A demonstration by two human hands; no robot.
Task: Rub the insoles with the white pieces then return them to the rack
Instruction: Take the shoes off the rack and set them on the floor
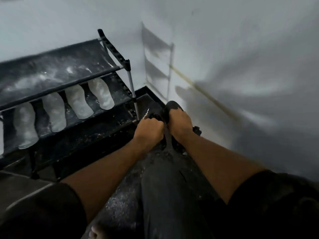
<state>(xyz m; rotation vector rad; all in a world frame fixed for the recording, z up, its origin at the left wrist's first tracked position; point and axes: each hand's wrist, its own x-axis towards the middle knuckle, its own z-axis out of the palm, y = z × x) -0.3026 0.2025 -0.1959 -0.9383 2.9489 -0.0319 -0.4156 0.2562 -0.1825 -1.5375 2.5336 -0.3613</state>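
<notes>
Leftmost whitened insole [1,135] cut by frame edge; left hand [149,130] contents hidden.

Bare forearms, short dark sleeves [276,195], dusty dark grey trousers [169,195]

Rack [57,69] showing black shelves dusted with white speckles and silver poles, insoles [78,100] on it appearing pale whitish-grey, held insole [172,107] showing black, wall [241,49] appearing plain white, floor [124,195] showing dark with white flecks.

text: none showing legibly | labels, brands: none readable on rack [72,78], insoles [101,93] or wall [241,49] | numbers, signs: none | frame blurring
</notes>
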